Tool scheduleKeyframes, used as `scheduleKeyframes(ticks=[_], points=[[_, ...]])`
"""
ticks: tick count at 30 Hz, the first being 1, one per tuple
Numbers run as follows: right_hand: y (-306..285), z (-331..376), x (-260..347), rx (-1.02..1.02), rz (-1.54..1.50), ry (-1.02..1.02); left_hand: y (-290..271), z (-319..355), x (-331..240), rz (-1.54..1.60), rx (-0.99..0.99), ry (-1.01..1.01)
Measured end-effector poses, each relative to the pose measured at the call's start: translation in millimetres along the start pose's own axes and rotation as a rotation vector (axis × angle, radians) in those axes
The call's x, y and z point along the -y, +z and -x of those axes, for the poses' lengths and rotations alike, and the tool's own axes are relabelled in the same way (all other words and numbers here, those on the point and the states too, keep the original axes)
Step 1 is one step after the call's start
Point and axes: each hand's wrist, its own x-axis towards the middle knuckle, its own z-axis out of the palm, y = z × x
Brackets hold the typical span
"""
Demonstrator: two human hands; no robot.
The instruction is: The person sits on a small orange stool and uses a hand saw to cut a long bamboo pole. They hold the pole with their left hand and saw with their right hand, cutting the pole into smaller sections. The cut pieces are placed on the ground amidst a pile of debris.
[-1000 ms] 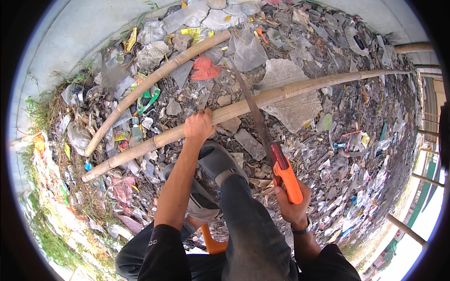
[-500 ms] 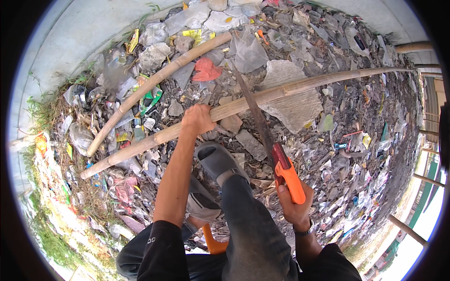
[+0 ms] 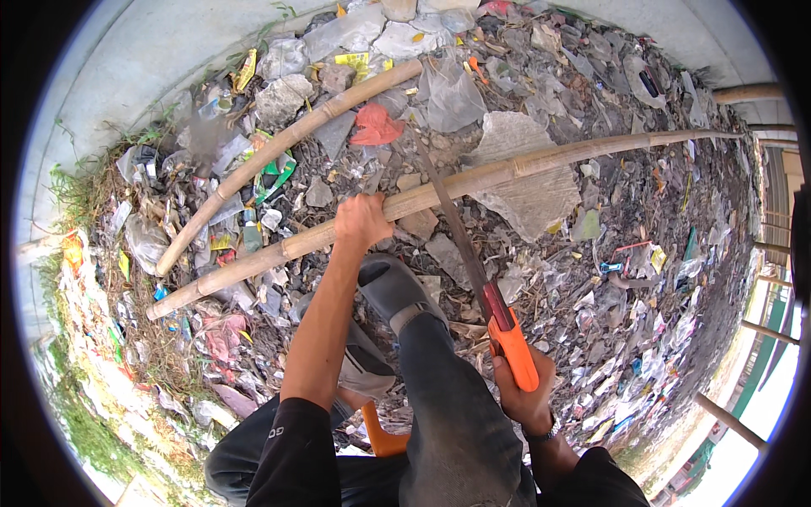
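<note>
A long bamboo pole [image 3: 583,151] slants across the litter in front of me. My left hand [image 3: 363,221] is closed around it, left of the middle of the view. My right hand [image 3: 525,386] grips the orange handle of a handsaw [image 3: 514,342], low and right of centre. The saw's dark, narrow blade crosses over the pole to the right of my left hand, with its tip pointing up and away. Whether the teeth have cut into the bamboo cannot be made out.
A shorter bamboo pole [image 3: 279,145] lies farther off, to the left. Under the long pole rests a flat grey slab [image 3: 528,177]. My grey clog [image 3: 390,287] stands close by the pole. Beneath my legs shows an orange plastic piece [image 3: 384,435]. A pale wall [image 3: 110,93] borders the litter.
The right hand has drawn the saw back toward me, so its handle sits lower and less blade extends past the pole. The left hand keeps its hold on the bamboo.
</note>
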Motion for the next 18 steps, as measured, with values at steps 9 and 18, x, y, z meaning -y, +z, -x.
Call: scheduleKeyframes(ticks=[9,18], points=[[-10.1,16.7,5.3,0.032,0.110,0.035,5.8,2.9,2.0,-0.003,-0.007,0.021],[59.9,-95.6,-14.8,-0.059,-0.011,-0.202,-4.8,6.4,-11.3,0.007,0.041,-0.058]])
